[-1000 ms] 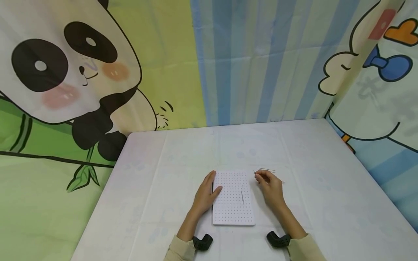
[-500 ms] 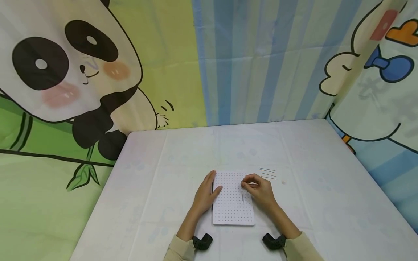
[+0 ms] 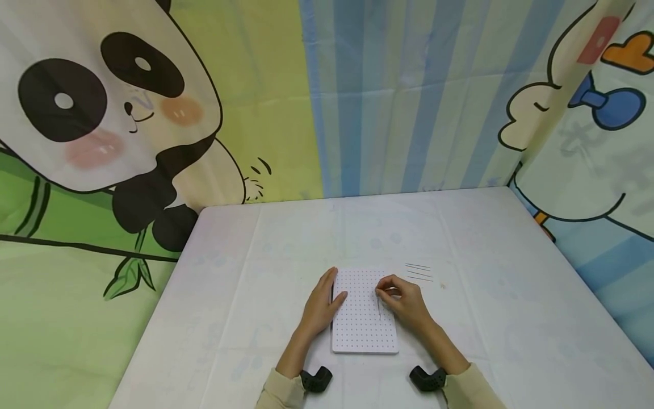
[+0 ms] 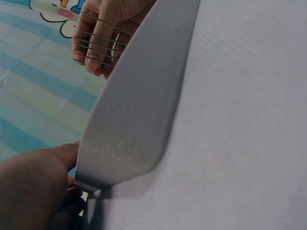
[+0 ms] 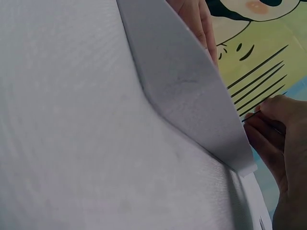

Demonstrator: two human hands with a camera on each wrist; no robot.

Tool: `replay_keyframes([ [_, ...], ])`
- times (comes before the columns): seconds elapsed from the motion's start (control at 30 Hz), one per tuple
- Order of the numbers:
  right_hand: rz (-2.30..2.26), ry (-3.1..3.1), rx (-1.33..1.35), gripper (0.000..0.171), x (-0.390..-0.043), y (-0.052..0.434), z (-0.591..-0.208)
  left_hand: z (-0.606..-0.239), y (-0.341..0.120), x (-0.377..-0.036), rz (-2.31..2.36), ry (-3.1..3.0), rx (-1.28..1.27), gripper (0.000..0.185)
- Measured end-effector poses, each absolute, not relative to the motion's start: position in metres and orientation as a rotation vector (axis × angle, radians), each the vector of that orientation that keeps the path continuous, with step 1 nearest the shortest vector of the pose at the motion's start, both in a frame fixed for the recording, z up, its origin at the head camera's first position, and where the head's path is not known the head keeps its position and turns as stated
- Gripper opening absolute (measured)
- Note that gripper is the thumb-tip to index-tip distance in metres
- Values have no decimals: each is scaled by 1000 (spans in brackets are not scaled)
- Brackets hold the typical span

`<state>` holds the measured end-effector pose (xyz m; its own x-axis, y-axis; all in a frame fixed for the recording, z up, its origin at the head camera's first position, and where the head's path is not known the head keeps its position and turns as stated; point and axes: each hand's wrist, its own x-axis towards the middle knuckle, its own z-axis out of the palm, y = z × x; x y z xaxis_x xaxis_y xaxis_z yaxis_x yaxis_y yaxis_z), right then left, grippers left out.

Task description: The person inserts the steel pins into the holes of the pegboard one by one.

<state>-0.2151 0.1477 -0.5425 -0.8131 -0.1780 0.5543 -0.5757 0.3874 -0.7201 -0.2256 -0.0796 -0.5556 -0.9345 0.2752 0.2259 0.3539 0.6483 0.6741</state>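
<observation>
A white perforated board (image 3: 360,336) lies on the table in the head view. My left hand (image 3: 319,304) rests along its left edge, fingers straight and thumb over the top face. Several thin needles (image 5: 258,67) stand in a row on the board, roughly parallel, in the right wrist view. My right hand (image 3: 406,302) is over the board's right side, and its thumb and forefinger pinch a needle (image 5: 250,117) at the end of that row. The left wrist view shows the board's underside and right-hand fingers (image 4: 96,55) behind the row.
Several loose needles (image 3: 419,271) lie side by side on the white-covered table (image 3: 286,238), just beyond the board's right side. Printed curtains (image 3: 388,113) hang behind the table and at both sides.
My right hand has come left from beside the loose needles to the board with a needle, then slid slightly nearer along the row. My left hand has stayed in place.
</observation>
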Motion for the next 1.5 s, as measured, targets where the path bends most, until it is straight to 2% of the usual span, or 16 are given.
replay_keyframes([
  [0.3, 1212, -2286, 742, 22, -224, 154, -548, -552, -80, -227, -1167, -2760, -516, 63],
  [0.93, 1054, -2325, 809, 22, -213, 161, -553, -558, -79, -220, -1187, -2724, -541, 63],
  [1.07, 1165, -2344, 681, 17, -211, 165, -547, -559, -81, -220, -1164, -2720, -538, 63],
  [1.33, 1091, -2296, 227, 16, -220, 202, -548, -560, -81, -222, -1170, -2709, -562, 63],
  [1.5, 1009, -2364, 131, 15, -224, 218, -554, -560, -80, -222, -1184, -2720, -548, 62],
])
